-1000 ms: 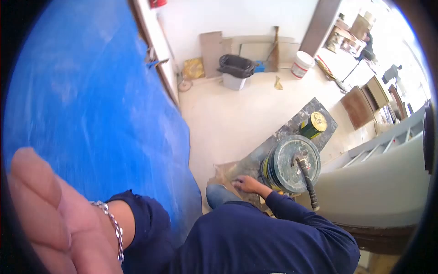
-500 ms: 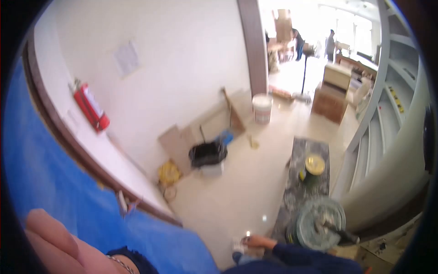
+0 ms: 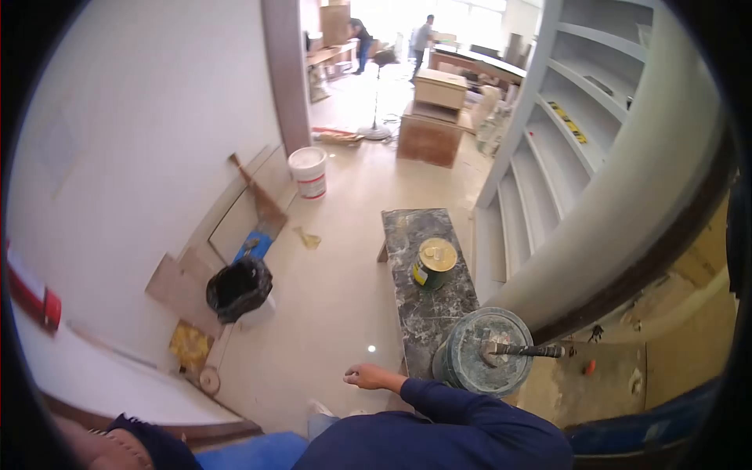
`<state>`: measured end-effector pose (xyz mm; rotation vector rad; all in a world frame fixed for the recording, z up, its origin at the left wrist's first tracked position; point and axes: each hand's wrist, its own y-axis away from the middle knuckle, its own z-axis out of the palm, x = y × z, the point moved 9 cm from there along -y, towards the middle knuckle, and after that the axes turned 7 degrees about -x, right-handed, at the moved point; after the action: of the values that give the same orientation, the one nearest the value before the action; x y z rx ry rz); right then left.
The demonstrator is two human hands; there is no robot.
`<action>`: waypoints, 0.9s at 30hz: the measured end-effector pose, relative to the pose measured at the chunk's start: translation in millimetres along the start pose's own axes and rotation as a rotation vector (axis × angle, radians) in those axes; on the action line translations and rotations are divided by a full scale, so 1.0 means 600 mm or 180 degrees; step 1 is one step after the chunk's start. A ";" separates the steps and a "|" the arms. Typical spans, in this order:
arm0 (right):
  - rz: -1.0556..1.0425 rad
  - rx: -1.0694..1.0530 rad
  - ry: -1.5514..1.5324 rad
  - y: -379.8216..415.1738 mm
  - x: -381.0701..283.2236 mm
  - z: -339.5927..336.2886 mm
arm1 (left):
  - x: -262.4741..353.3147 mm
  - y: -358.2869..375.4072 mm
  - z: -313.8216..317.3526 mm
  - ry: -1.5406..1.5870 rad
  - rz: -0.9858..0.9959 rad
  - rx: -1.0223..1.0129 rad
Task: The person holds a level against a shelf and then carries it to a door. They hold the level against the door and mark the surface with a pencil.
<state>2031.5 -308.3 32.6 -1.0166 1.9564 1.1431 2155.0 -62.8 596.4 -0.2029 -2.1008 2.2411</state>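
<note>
Two containers on bench: large lidded bucket (image 3: 479, 354) at the near end of the bench (image 3: 415, 227), small yellow-topped can (image 3: 433, 262) just beyond it, apart from it.
Right hand (image 3: 364, 377): low at the near left corner of the bench, just left of the large bucket, touching neither container.
Right grip: fingers curled loosely inward; too small to tell whether anything sits inside.
Left hand: cut off at the near left edge; only a wrist (image 3: 98, 453) with a bracelet and a dark cuff showing, grip not to be seen.
Done so far: judging by the grey smears on lid and bench, bucket already in use; dark rod (image 3: 525, 350) lying across the lid, pointing right.
Left to do: both lids on, nothing lifted, poured or spread in view; work likely at an early or paused stage.
Surroundings: white pail (image 3: 309, 172) and black-lined bin (image 3: 237, 288) on the floor to the left, shelving (image 3: 564, 149) to the right, other people (image 3: 423, 31) far off.
Hidden: contents of both containers, near bench legs behind the dark-sleeved arm, floor beneath the body.
Hard to make out: label on the can, nature of the rod.
</note>
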 end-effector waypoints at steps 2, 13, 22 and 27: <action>0.0356 0.0016 -0.0375 -0.017 0.009 -0.019 | -0.047 0.022 0.026 0.0174 -0.0045 0.0105; 0.0689 0.0644 0.0256 -0.258 0.117 -0.187 | -0.385 0.104 0.215 0.0892 -0.0340 0.0365; 0.2002 0.1884 -0.0190 -0.199 0.300 -0.310 | -0.574 0.149 0.465 0.1287 -0.0426 0.0463; 0.2897 0.1294 -0.1001 -0.202 0.386 -0.293 | -0.633 0.155 0.616 0.1237 -0.0184 0.0521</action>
<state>1996.4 -573.7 -133.2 0.3129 2.2826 1.1579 2483.5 -485.9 546.2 -0.5134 -1.6972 2.1180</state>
